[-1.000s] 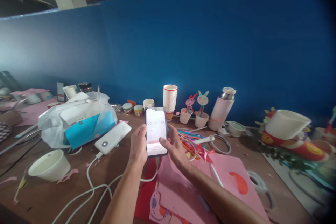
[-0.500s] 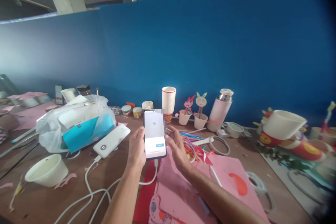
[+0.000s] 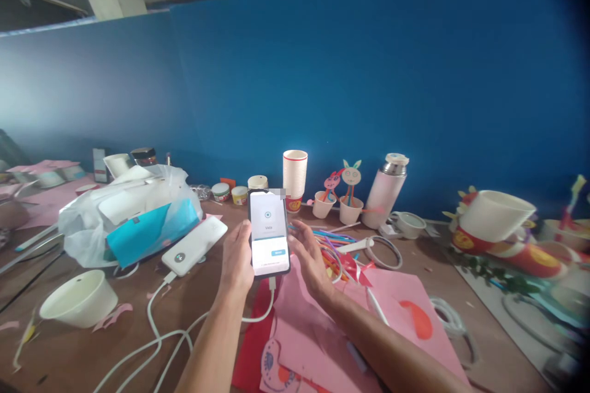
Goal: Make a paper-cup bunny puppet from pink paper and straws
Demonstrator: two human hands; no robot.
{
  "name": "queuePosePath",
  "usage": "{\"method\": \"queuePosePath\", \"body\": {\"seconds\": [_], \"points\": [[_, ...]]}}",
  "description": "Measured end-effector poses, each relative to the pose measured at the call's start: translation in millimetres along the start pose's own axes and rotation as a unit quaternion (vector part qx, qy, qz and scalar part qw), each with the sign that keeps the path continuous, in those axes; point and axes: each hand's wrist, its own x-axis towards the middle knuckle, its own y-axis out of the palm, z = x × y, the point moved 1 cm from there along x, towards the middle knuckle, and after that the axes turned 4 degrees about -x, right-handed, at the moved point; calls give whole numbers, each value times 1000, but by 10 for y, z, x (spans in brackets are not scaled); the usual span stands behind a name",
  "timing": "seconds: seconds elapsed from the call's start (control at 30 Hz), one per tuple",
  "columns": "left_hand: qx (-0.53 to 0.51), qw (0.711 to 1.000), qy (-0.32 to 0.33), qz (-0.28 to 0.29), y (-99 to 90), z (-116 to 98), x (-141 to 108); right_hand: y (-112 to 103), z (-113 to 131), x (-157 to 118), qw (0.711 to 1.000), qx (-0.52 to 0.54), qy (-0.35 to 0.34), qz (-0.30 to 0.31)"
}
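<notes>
A smartphone [image 3: 268, 233] with a lit white and grey screen and a blue button is held upright in front of me. My left hand [image 3: 237, 259] is closed around its left side, the thumb along the edge. At the phone's right edge my right hand [image 3: 311, 260] has its fingers apart and bent toward the screen; whether a fingertip touches the phone I cannot tell. A white cable [image 3: 271, 287] is plugged into the phone's bottom. Left of my hands lies a white power bank [image 3: 196, 244] with a cable in its end.
Pink paper sheets [image 3: 396, 295] lie under my right arm. A plastic bag [image 3: 83, 215] and a paper bowl [image 3: 80, 298] are at left. Behind the phone stand stacked paper cups [image 3: 295, 173], rabbit figures in cups [image 3: 351, 209] and a thermos [image 3: 385, 193]. A blue partition [image 3: 322, 73] rises behind.
A line of text has appeared under the icon on the phone's screen. The whole view has shifted slightly; both hands keep nearly the same places.
</notes>
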Motion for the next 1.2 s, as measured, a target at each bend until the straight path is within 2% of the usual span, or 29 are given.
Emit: {"method": "queuePosePath", "body": {"seconds": [0.17,0.33,0.73,1.1,1.2], "points": [[-19,1000,-4,2,-25,53,30,-7,-45,10,1000,14,-1,10],[5,1000,3,-4,-9,8,1,-13,-91,19,999,32,-7,33],[-2,1000,13,4,-52,77,68,-30,-164,27,999,31,1,32],[4,999,38,-1,-56,49,60,-15,-181,33,998,41,-6,38],[3,1000,26,0,-45,27,39,-15,-194,37,998,43,-12,43]]}}
